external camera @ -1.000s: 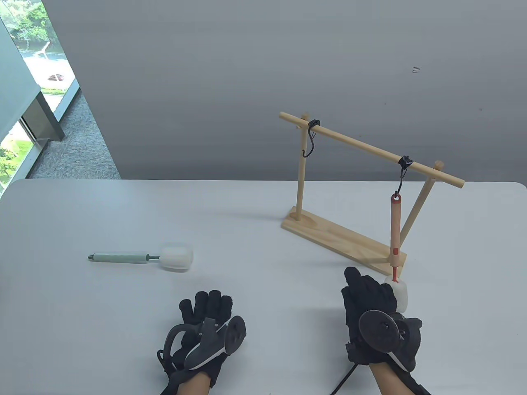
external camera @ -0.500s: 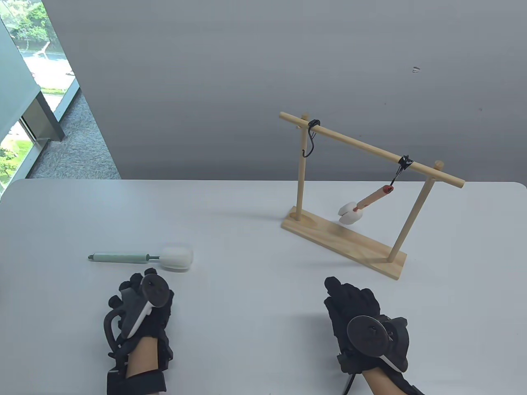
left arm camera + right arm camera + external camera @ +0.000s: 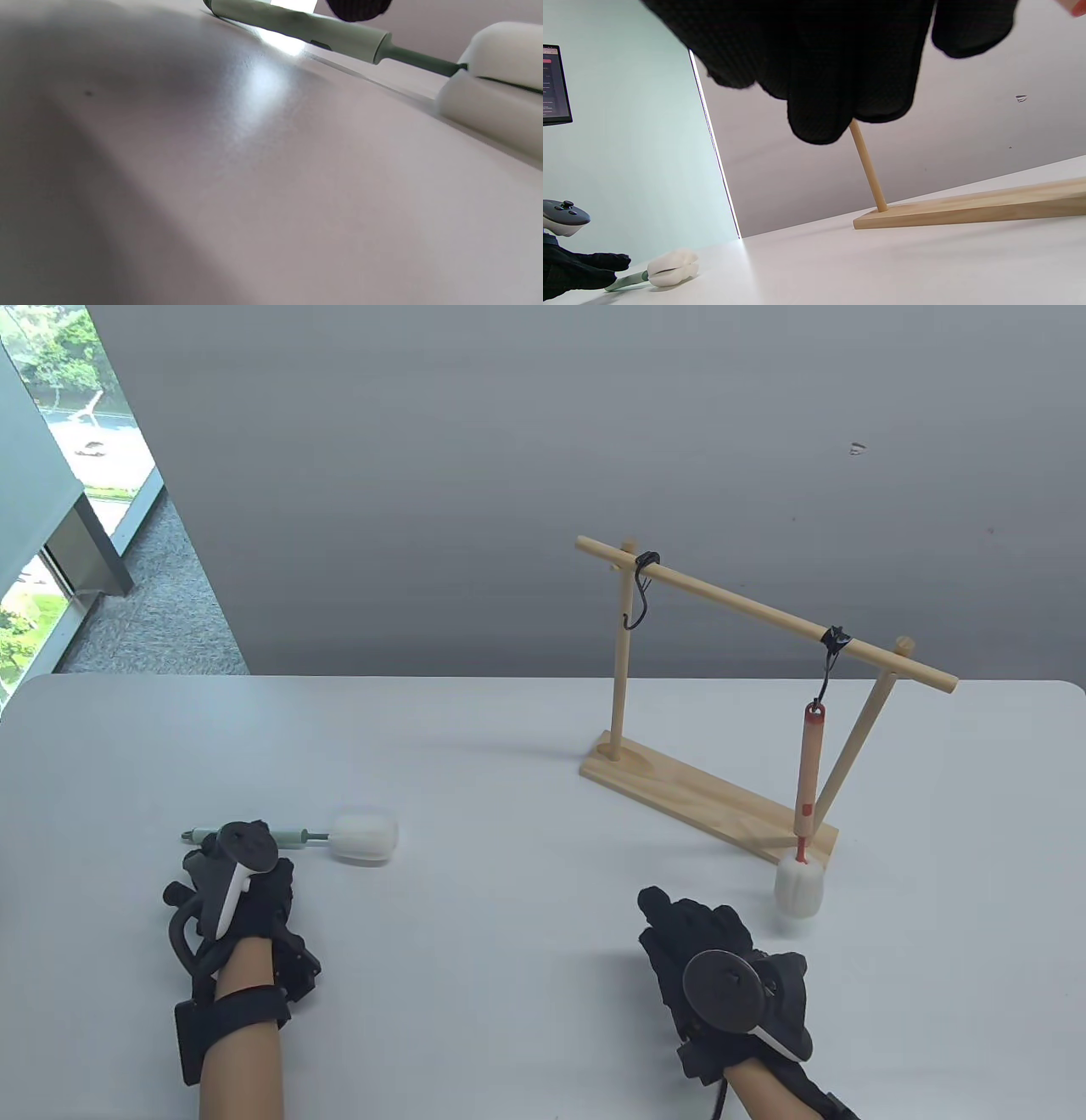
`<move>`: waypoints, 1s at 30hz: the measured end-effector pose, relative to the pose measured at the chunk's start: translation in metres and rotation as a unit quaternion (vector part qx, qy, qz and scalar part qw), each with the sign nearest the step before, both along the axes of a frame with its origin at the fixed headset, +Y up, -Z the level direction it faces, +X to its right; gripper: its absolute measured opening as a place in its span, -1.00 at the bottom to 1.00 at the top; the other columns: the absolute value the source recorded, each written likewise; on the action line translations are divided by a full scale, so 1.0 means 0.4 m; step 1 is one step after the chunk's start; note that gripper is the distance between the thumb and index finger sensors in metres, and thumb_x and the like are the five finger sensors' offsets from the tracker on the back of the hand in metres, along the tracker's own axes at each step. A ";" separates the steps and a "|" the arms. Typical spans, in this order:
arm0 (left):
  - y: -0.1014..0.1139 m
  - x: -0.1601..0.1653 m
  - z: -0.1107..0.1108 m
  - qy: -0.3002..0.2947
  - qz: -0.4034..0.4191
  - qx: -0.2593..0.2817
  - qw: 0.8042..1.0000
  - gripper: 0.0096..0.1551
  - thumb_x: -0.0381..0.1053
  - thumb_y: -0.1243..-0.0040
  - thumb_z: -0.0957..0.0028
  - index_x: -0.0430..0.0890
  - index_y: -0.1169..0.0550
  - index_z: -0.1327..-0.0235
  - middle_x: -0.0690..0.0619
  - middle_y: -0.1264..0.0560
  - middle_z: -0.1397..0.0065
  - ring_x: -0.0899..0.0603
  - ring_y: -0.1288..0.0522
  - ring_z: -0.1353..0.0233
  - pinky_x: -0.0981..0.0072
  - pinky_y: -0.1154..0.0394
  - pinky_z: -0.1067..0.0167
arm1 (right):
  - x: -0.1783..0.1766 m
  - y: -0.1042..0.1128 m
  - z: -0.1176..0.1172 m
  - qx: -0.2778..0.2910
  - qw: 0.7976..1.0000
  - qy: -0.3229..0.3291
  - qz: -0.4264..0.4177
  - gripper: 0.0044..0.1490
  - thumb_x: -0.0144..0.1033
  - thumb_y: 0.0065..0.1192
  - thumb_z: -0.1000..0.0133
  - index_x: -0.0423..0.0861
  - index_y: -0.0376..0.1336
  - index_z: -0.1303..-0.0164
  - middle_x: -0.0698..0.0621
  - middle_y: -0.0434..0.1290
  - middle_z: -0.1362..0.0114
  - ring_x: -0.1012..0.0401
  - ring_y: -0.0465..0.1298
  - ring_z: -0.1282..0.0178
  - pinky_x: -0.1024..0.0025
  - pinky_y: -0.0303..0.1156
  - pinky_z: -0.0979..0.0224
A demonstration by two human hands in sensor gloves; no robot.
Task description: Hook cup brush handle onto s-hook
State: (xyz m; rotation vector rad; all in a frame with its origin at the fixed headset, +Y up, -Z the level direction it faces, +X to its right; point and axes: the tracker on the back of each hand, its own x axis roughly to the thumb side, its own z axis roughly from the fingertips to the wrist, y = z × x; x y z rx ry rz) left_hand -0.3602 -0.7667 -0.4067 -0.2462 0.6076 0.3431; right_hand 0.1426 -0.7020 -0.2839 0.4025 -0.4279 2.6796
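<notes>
While left hand point(image 3: 229, 891) covers green brush point(image 3: 293, 837) handle, grip unclear, right hand point(image 3: 713, 959) open.

We wear black knit gloves on our left hand point(image 3: 242, 891) and right hand point(image 3: 704, 942), grey trackers with white trim behind each grip, bare forearms, black wrist straps.

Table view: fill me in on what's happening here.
A red-handled cup brush hangs from the right S-hook of the wooden rack; the left S-hook is empty. The left hand is at the handle of the green cup brush lying on the table. The right hand rests nearby, holding nothing.
</notes>
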 end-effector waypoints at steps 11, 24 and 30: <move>-0.008 0.025 -0.067 -0.027 -0.140 -0.079 0.987 -0.31 0.17 0.04 -0.17 0.48 -0.01 -0.51 0.06 0.31 -0.76 -0.23 0.39 -0.78 -0.38 0.40 -0.55 | 0.003 -0.015 -0.001 -0.016 1.000 0.001 0.020 -0.39 -0.29 0.18 -0.13 -0.22 0.30 -0.38 -0.18 0.57 -0.21 -0.17 0.52 -0.29 -0.27 0.21 -0.33; 0.022 0.067 -0.010 -0.144 -0.241 -0.072 0.957 -0.43 0.30 -0.21 0.08 0.28 -0.49 -0.24 0.07 0.00 -0.77 -0.23 0.17 -0.81 -0.44 0.33 -0.53 | -0.006 -0.017 0.007 -0.018 0.999 0.022 0.021 -0.39 -0.28 0.18 -0.13 -0.21 0.30 -0.38 -0.18 0.57 -0.22 -0.18 0.51 -0.31 -0.27 0.21 -0.33; 0.076 0.165 0.020 -0.260 -0.198 0.015 0.945 -0.42 0.31 -0.22 0.11 0.22 -0.53 -0.20 -0.02 -0.14 -0.73 -0.31 0.02 -0.77 -0.50 0.21 -0.47 | -0.099 -0.005 -0.010 -0.002 0.996 0.087 0.037 -0.33 -0.20 0.20 -0.14 -0.21 0.26 -0.42 -0.22 0.52 -0.29 -0.22 0.45 -0.37 -0.31 0.14 -0.37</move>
